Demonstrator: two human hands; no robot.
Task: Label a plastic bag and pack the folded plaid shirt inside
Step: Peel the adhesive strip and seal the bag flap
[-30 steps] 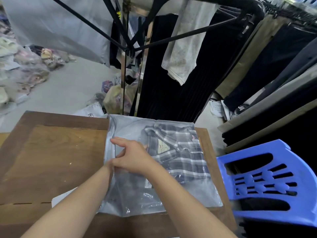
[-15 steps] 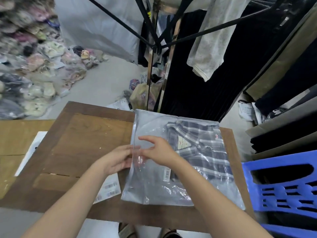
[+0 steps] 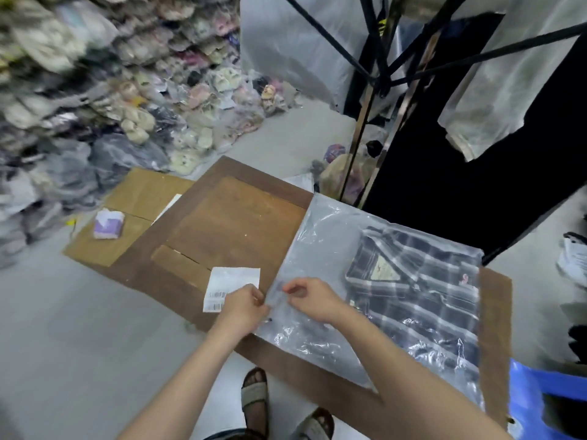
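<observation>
Clear plastic bag (image 3: 320,262) flat on the brown wooden table (image 3: 228,223), folded plaid shirt (image 3: 422,290) already inside, filling the bag's 3 o'clock half. Left hand (image 3: 243,308) at the bag's 9 o'clock edge, fingers pinched together on the film there. Right hand (image 3: 313,298) just beside it, resting on top of the bag, thumb and forefinger curled close, though whether clamped on plastic, cannot tell. White barcode label sheet (image 3: 230,285) lying on the table at 10 o'clock of the left hand, partly under it. Blue plastic stool (image 3: 540,404) off at 4 o'clock.
</observation>
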